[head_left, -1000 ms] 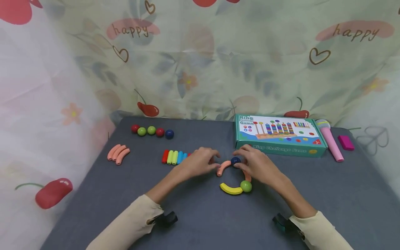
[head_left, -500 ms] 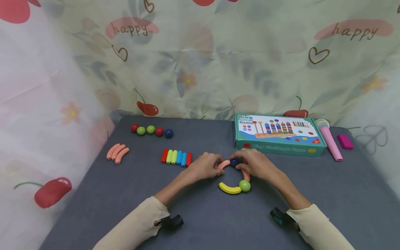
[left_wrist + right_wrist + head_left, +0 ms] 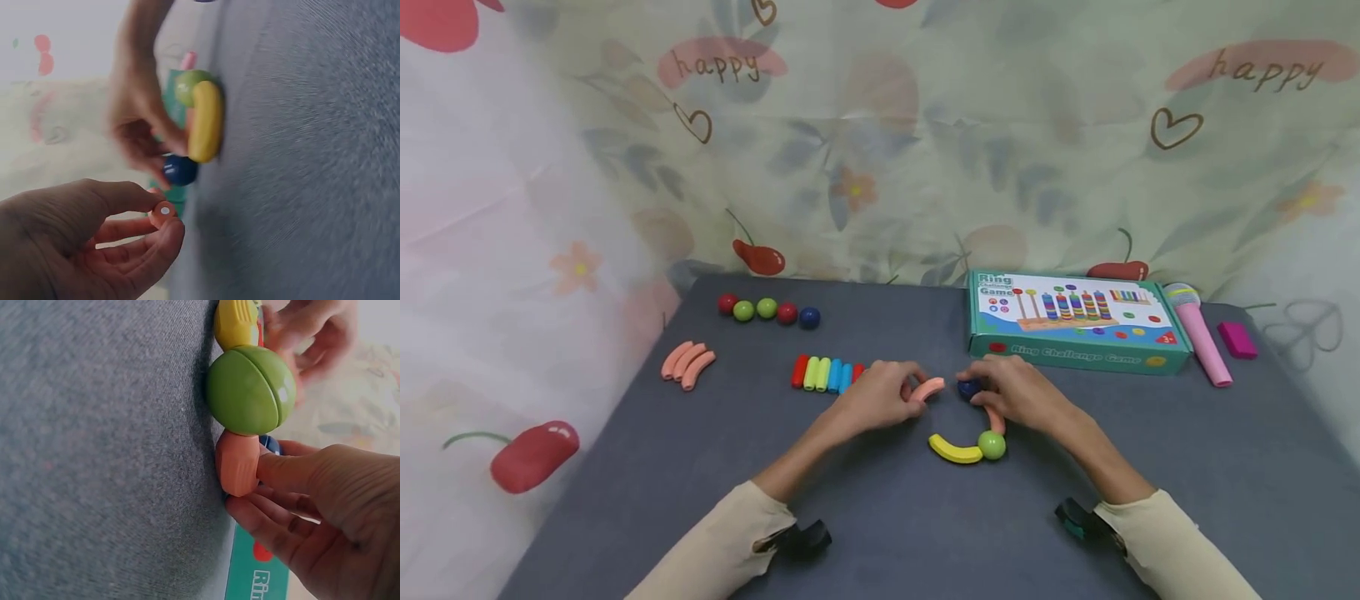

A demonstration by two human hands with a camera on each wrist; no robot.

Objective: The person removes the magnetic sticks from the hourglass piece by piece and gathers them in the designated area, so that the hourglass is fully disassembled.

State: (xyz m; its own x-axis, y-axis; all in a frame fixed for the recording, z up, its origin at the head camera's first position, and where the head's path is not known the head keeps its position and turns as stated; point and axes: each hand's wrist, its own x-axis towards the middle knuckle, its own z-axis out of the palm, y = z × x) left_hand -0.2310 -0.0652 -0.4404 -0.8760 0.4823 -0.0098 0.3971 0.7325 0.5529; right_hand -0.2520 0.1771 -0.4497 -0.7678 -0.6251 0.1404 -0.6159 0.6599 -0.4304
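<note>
Pinching a curved salmon-pink wooden piece [image 3: 929, 388] in your left hand [image 3: 880, 397], your right hand [image 3: 1017, 392] grips a half-hidden dark blue ball [image 3: 968, 387] before the teal "Ring Challenge Game" box [image 3: 1075, 323].

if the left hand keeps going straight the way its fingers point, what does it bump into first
Probably the dark blue ball. The left hand pinches a curved orange piece whose free end aims across a small gap at that ball, which the right hand holds. Depth is hard to judge.
</note>
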